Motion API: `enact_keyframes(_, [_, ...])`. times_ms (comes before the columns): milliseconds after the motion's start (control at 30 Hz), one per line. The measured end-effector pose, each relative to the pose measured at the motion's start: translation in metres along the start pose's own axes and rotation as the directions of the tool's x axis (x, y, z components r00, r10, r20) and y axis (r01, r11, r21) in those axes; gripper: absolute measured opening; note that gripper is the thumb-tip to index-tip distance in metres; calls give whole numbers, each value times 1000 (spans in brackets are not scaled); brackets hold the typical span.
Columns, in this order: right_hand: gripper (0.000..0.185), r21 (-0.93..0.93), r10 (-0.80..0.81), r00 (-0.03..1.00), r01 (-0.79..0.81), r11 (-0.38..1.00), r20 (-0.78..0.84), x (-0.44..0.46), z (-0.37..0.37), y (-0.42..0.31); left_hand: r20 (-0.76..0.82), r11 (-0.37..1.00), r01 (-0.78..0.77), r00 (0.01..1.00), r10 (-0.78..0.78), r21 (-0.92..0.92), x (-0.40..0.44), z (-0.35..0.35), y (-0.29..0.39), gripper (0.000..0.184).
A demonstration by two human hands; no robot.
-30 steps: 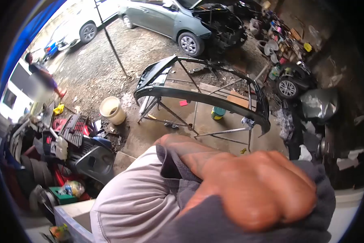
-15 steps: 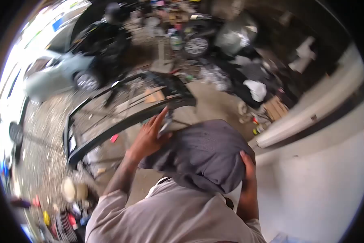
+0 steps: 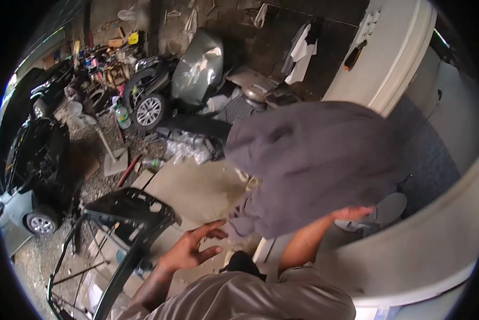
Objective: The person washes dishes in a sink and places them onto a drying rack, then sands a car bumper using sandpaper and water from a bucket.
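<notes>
A dark grey cloth garment (image 3: pixel 314 160) is spread in front of me, bunched at its lower left end. My left hand (image 3: pixel 195 248) is beside that bunched end, fingers apart and curved, with nothing seen in it. Under the garment's lower right edge lies my right hand (image 3: pixel 351 213), partly covered by the cloth; its fingers are mostly hidden, so its hold cannot be made out.
A dark bumper (image 3: pixel 125 272) rests on a metal frame at the lower left. Beyond stand a wheel (image 3: pixel 150 111), a green car panel (image 3: pixel 198 66) and a dustpan (image 3: pixel 115 161). A white curved doorway edge (image 3: pixel 399 58) rises at the right.
The view has swung right, from the yard and bumper towards the back wall and doorway. The garment, earlier bunched up between my hands, is now spread wider and higher; my left hand is off it.
</notes>
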State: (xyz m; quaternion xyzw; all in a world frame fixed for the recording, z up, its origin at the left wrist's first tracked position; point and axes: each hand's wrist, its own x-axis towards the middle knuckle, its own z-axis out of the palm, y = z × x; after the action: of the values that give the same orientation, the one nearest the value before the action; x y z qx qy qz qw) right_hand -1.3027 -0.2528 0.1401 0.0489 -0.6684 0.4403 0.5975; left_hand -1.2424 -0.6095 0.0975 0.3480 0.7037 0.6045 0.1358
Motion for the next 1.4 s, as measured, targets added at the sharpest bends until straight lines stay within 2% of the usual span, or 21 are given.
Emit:
enact_keyframes(133, [43,102,9,1000,-10,995,6,77,21,73,-56,988,129,991,-125,84,65,-25,-51,60])
enact_keyframes(200, [43,144,32,999,-38,989,43,108,36,119,-75,976,216,974,-215,4,109,-24,-102,62])
enact_keyframes(267, [43,174,63,994,-78,982,92,141,55,164,16,941,201,977,-213,272,150,-20,-195,67])
enact_keyframes(333, [43,198,111,982,-140,970,150,169,76,198,13,786,394,891,-455,476,200,-16,-226,71])
enact_keyframes(367, [43,201,137,971,-177,964,198,179,88,214,42,723,385,868,-495,574,218,-15,-246,74])
enact_keyframes(400, [43,210,177,951,-233,950,253,183,99,228,53,733,384,867,-495,561,234,-15,-268,74])
enact_keyframes(467, [43,199,251,892,-343,918,376,194,122,262,99,784,502,816,-569,365,257,-15,-295,74])
enact_keyframes(533, [44,193,304,803,-453,870,513,195,143,287,59,743,634,751,-657,214,274,-26,-289,71])
enact_keyframes(633, [44,120,372,636,-594,796,676,188,161,319,-26,679,695,703,-711,235,265,-50,-342,66])
enact_keyframes(667, [44,83,389,588,-618,782,709,187,162,330,-96,572,706,660,-745,418,261,-56,-363,70])
enact_keyframes(733, [44,0,429,482,-665,747,764,181,161,349,-92,497,681,633,-769,537,243,-71,-422,77])
enact_keyframes(800, [44,-70,461,388,-700,711,798,183,165,371,-15,374,752,454,-891,543,250,-89,-453,79])
enact_keyframes(900, [45,-159,490,270,-726,669,829,189,175,401,69,418,660,486,-871,624,288,-117,-541,81])
enact_keyframes(967, [45,-194,502,225,-734,651,835,200,186,417,68,470,613,562,-824,635,343,-148,-543,78])
enact_keyframes(1000, [45,-214,504,196,-735,643,841,201,191,421,-38,445,638,596,-802,628,389,-161,-508,72])
enact_keyframes(1033, [45,-228,506,187,-727,648,842,210,197,429,-77,547,672,663,-744,498,412,-174,-530,66])
enact_keyframes(1067, [45,-234,509,174,-733,639,843,216,202,437,-81,727,490,850,-520,481,422,-189,-588,59])
enact_keyframes(1100, [45,-245,507,165,-725,644,846,225,208,443,-172,699,633,770,-615,334,468,-202,-516,55])
enact_keyframes(1167, [46,-253,498,156,-712,655,853,243,220,457,-268,692,634,773,-575,344,517,-229,-470,49])
enact_keyframes(1300, [46,-275,483,152,-661,698,862,282,235,484,-337,689,651,757,-560,317,534,-264,-480,49])
enact_keyframes(1400, [47,-234,451,287,-559,795,845,342,245,504,-517,584,722,682,-516,370,495,-267,-534,47])
